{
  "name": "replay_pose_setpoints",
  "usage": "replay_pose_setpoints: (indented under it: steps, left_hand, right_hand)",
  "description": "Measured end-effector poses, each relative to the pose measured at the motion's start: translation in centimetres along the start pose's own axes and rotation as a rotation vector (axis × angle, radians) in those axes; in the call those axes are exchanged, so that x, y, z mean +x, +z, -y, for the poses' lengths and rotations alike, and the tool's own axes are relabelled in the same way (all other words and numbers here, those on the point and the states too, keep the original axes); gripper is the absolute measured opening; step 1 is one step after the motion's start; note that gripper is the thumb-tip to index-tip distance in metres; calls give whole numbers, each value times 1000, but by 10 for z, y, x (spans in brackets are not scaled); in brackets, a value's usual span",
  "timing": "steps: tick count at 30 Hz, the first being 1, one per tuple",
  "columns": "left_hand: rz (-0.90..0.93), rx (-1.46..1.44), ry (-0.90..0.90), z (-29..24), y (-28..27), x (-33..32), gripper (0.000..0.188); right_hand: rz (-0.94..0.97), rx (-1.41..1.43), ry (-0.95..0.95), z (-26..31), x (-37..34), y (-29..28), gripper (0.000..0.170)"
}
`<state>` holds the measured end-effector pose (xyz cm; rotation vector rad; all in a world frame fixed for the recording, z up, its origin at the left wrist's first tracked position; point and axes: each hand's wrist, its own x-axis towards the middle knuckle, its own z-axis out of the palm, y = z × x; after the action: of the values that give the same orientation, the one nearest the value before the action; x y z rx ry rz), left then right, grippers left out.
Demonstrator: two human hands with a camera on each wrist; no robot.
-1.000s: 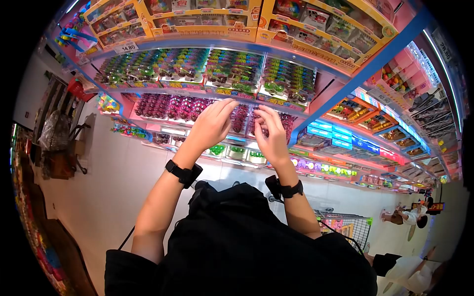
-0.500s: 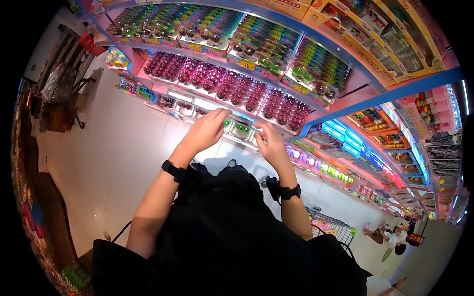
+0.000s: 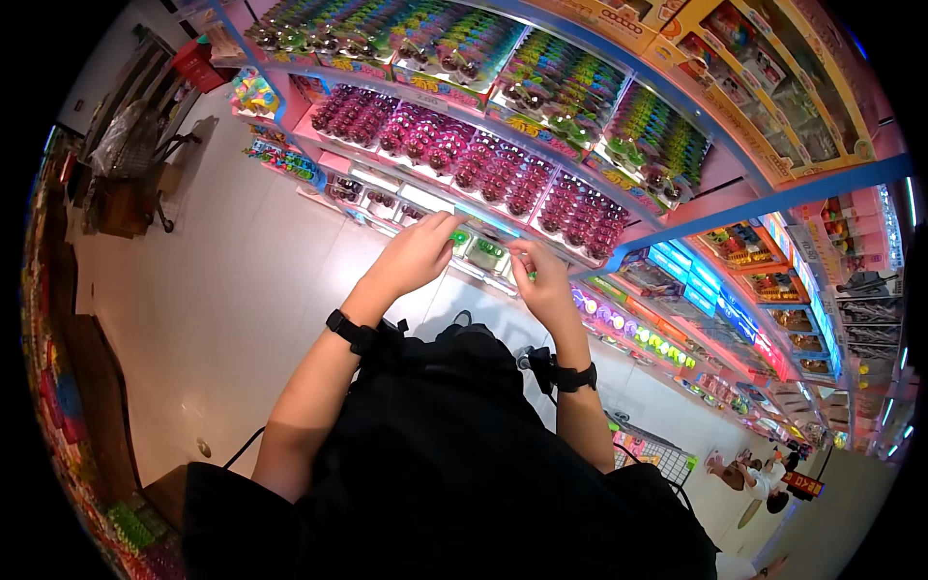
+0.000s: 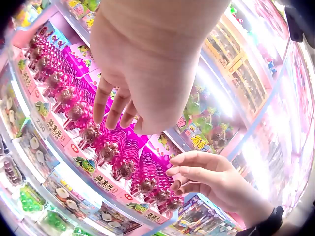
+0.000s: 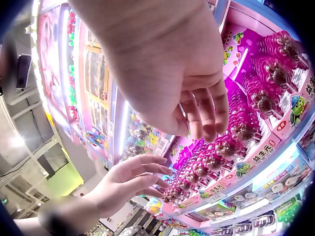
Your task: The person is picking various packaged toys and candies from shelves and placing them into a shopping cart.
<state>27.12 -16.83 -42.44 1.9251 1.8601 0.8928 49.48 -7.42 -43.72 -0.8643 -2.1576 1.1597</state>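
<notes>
In the head view my left hand and right hand hover apart before the lower shelves, fingers relaxed and slightly bent, holding nothing. Behind them stand boxes of dark pink wrapped candies in rows. The left wrist view shows my left hand hanging over the pink candies, with the right hand beside their far end. In the right wrist view the right hand is near the candies, the left hand farther off. Neither visibly grips a candy.
Green candy boxes fill the shelf above, with yellow boxes higher up. A wire cart stands at my right; people are farther off. Another cart and a brown display edge lie left.
The head view has shifted, so the shelves sit lower and farther right, then move a little right and up. Both hands stay empty, now against lower shelving instead of the pink candies.
</notes>
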Motion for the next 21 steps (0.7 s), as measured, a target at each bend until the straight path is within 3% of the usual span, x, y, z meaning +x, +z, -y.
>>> replay_pose_setpoints:
  steps: [10,21]
  left_hand:
    - [17,-1,-90,8,-35,-65,33]
    - [-75,-24,-143,27,-74,-204,28]
  right_hand:
    - [71,-54,1,39,-17,45,19]
    - [116,-52,-102,99,-93,143,16]
